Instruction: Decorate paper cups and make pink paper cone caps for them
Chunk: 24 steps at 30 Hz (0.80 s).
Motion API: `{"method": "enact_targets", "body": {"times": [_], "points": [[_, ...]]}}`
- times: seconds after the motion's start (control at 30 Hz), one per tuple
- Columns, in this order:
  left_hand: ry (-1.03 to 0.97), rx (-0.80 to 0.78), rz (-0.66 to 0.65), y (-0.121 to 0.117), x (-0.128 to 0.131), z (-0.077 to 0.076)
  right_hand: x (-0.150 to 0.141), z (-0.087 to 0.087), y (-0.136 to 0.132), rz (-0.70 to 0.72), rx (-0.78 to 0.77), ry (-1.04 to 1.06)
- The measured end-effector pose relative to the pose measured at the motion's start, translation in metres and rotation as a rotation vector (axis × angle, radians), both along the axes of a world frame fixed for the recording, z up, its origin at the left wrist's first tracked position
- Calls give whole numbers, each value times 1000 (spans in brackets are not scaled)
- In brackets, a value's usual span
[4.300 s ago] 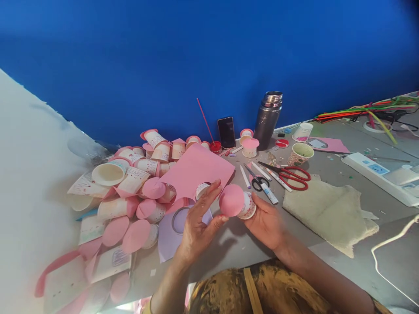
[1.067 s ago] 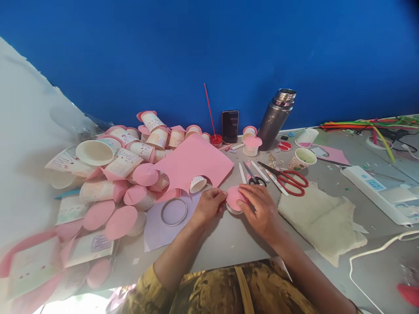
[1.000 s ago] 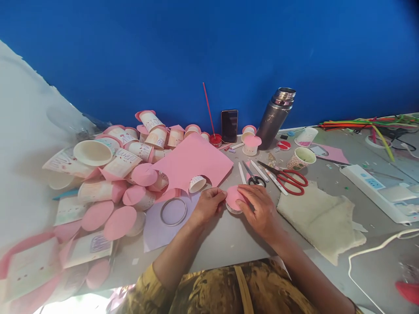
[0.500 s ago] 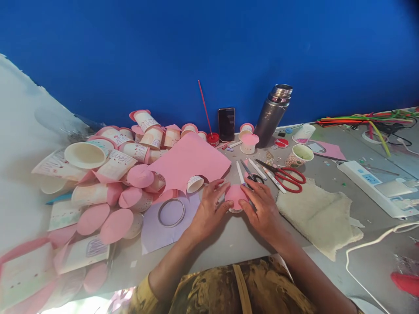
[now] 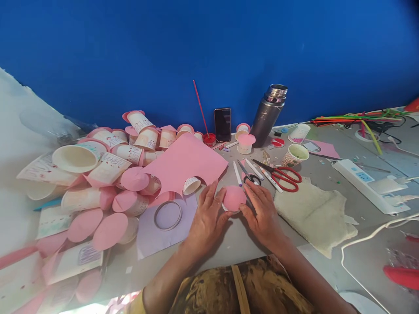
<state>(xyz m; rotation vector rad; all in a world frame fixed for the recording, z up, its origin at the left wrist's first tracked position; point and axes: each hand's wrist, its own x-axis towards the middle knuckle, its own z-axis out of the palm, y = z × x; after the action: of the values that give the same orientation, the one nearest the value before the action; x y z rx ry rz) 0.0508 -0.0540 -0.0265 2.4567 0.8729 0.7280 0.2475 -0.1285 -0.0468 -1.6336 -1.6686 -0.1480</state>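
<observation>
A pink paper disc (image 5: pixel 234 198) lies on top of a small white paper cup (image 5: pixel 229 210), whose rim barely shows beneath it. Along its left side, my left hand (image 5: pixel 207 211) has its fingers stretched out, the thumb beside the cup's lower edge. My right hand (image 5: pixel 261 210) curves round the right side, its thumb against the disc's edge. Just beyond my right fingers lie small dark-handled scissors (image 5: pixel 251 178) and several white markers (image 5: pixel 254 169). Left of my left hand, a grey tape ring (image 5: pixel 168 215) rests on a lilac sheet (image 5: pixel 153 242).
Pink-trimmed paper cups (image 5: pixel 108 168) pile up at left, beside a cut pink sheet (image 5: pixel 190 159). Behind stand a phone (image 5: pixel 222 124) and a metal flask (image 5: pixel 268 115). Red-handled scissors (image 5: pixel 288 179), a cloth (image 5: pixel 310 211) and a power strip (image 5: pixel 363 183) lie at right.
My left thumb has come off the disc to its lower left side. The right thumb stays at the disc's edge. The view has shifted slightly to the right.
</observation>
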Motion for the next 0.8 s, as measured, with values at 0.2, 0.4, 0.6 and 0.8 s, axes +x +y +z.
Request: {"method": "enact_targets", "body": {"times": [0.2,0.4,0.6,0.8], "points": [[76,72,-39,-16,4,-11,-12,-5,-3,-28,-50,-64],[66,42,-14,-18,5,-11,-9,-8,-3,-23,-31,-24],[66,-109,-59,8,1,14,-1,-4,-15,-58,33,13],[225,-143,-262,46,16,41,9,-5,-20,-67,47,42]]}}
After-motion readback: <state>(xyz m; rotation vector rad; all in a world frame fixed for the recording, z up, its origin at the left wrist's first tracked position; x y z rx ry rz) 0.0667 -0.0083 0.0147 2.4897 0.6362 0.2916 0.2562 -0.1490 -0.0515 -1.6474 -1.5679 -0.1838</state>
